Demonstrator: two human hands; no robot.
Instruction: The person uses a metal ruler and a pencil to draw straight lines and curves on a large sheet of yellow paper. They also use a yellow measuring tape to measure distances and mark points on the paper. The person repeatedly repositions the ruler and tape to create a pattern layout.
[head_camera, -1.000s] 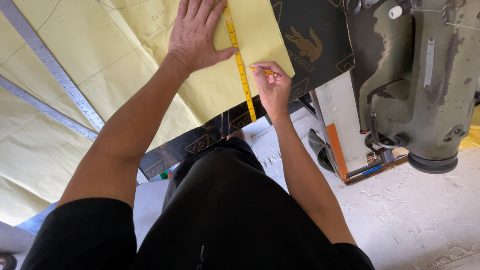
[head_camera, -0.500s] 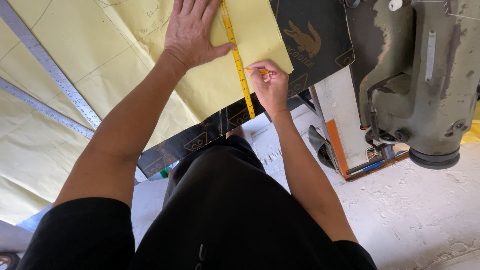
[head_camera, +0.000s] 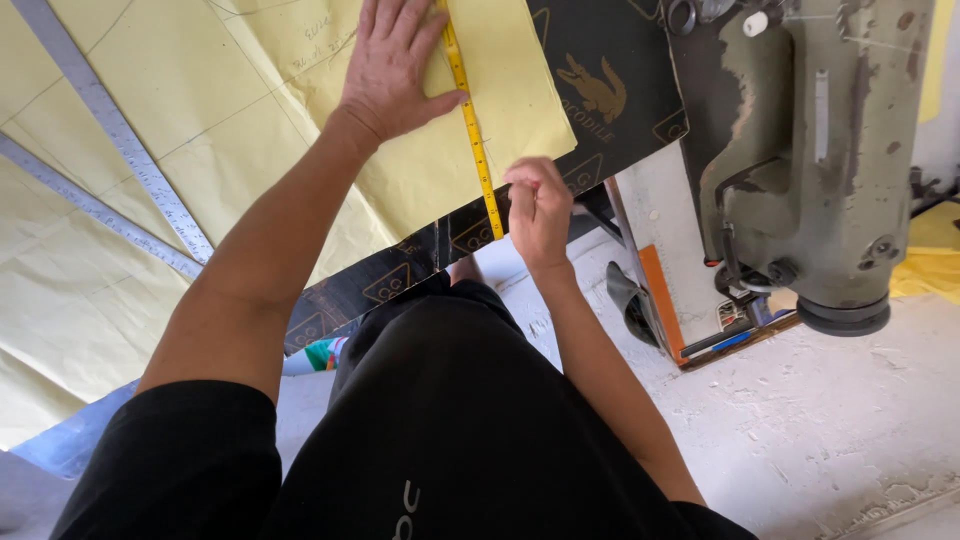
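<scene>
My left hand (head_camera: 395, 65) lies flat on a sheet of yellow pattern paper (head_camera: 290, 150), fingers spread, its thumb pressing against a yellow tape measure (head_camera: 470, 120). The tape runs straight down the paper and past its near edge onto a black printed sheet (head_camera: 620, 90). My right hand (head_camera: 537, 212) is curled shut beside the tape's lower end, at the paper's near edge. It grips a thin pencil, of which only a small reddish tip shows above the fingers. Pencilled lines cross the paper.
A metal L-shaped ruler (head_camera: 120, 150) lies on the yellow paper at the left. A worn green-grey sewing machine (head_camera: 810, 150) stands at the right on its table. Below are my black-clad legs and a pale, flaking floor (head_camera: 830, 430).
My right hand has slid down along the tape toward its lower end and closed over the pencil, hiding most of it. My left hand stays pressed in place.
</scene>
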